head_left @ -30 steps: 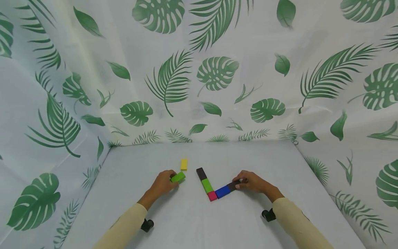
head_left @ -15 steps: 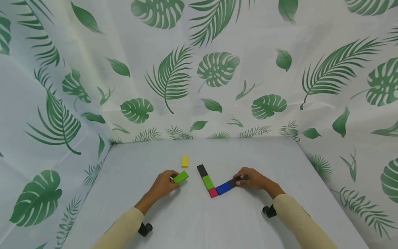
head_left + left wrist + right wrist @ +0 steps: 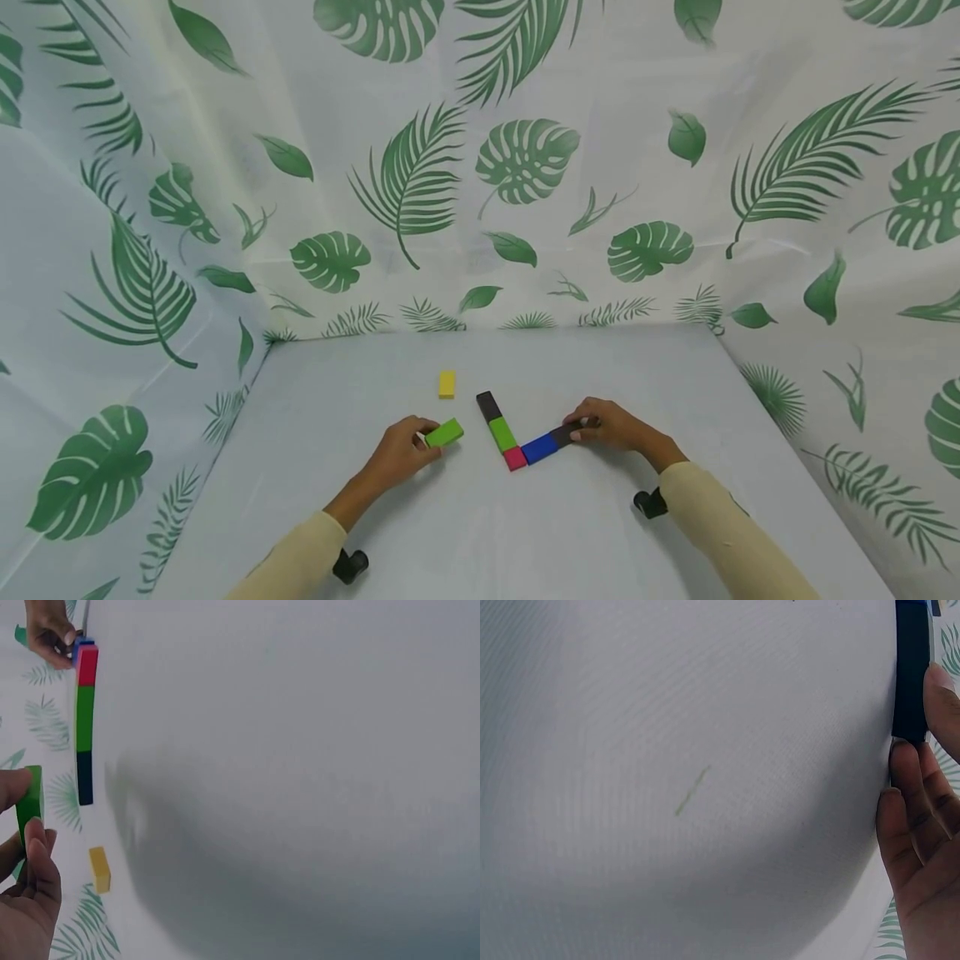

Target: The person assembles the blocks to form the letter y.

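Observation:
My left hand [image 3: 401,450] pinches a green block [image 3: 445,432] between thumb and fingers, left of a V-shaped row of blocks. In the left wrist view the held green block [image 3: 30,799] is partly covered by the fingers. The row's left arm has a black block [image 3: 489,406], a second green block [image 3: 502,435] and a red block [image 3: 515,458] at the corner. Its right arm has a blue block [image 3: 540,448] and another black block [image 3: 562,435]. My right hand [image 3: 615,427] pinches that black block's outer end, with the thumb along its side in the right wrist view.
A yellow block [image 3: 447,385] stands apart, behind the held green block. The white table [image 3: 480,533] meets leaf-printed cloth walls [image 3: 420,283] at the back and both sides. Small black wrist cameras [image 3: 350,567] hang under both forearms.
My left hand has moved a little right with the green block, toward the row. The right hand stays at the black block. The head view has tilted slightly.

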The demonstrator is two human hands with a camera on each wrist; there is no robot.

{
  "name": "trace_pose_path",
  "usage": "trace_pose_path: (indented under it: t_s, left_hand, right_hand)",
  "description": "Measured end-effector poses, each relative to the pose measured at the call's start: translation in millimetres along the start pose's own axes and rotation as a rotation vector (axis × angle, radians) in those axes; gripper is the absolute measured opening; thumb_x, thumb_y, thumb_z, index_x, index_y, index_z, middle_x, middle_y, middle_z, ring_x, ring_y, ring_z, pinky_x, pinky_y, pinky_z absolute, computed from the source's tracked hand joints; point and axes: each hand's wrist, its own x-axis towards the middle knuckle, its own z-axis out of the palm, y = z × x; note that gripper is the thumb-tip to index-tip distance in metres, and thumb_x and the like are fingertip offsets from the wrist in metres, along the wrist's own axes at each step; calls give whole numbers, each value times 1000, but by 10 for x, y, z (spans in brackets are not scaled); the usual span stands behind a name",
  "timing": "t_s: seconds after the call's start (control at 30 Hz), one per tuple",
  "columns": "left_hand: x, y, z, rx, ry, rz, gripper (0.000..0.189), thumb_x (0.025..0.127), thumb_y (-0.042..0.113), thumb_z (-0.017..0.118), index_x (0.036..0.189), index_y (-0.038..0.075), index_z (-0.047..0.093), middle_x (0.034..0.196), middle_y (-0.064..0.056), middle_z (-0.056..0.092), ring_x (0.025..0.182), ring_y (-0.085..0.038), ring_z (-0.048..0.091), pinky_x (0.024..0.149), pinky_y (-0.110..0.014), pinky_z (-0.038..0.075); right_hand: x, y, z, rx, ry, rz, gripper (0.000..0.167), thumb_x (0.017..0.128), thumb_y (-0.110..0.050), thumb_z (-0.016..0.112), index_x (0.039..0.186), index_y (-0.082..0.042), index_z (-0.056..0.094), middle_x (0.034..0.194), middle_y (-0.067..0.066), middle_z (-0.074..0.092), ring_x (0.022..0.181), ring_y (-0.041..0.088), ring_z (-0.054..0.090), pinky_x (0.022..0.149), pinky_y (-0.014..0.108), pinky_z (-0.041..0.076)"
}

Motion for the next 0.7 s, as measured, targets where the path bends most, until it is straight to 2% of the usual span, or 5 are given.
trace_pose_path:
  t_s: [0.17,0.4,0.7]
  left_hand:
    - [-52,13,32,-19,-3,25,33,85,12,79,116,3,70,100,-3,67,78,-7,57,66,-20,50]
    - [-82,40,91,-27,-21,-11,33,85,12,79,116,5,70,100,-2,65,79,-8,56,66,-19,49]
    - [-114,78,188,-49,-41,-10,33,86,12,77,117,6,70,105,-3,65,79,-6,56,66,-19,49]
  right_hand:
    - [13,12,-1,5,-6,5,31,92,-22,74,121,-13,73,109,1,65,100,17,57,86,36,48]
    - [14,-11,-17,-5,-8,7,31,92,-22,74,122,-12,72,109,1,65,99,16,57,86,36,47]
    - [-2,-28,-19,4,-15,-21,32,93,-23,73,122,-11,72,109,2,65,99,16,57,85,32,48]
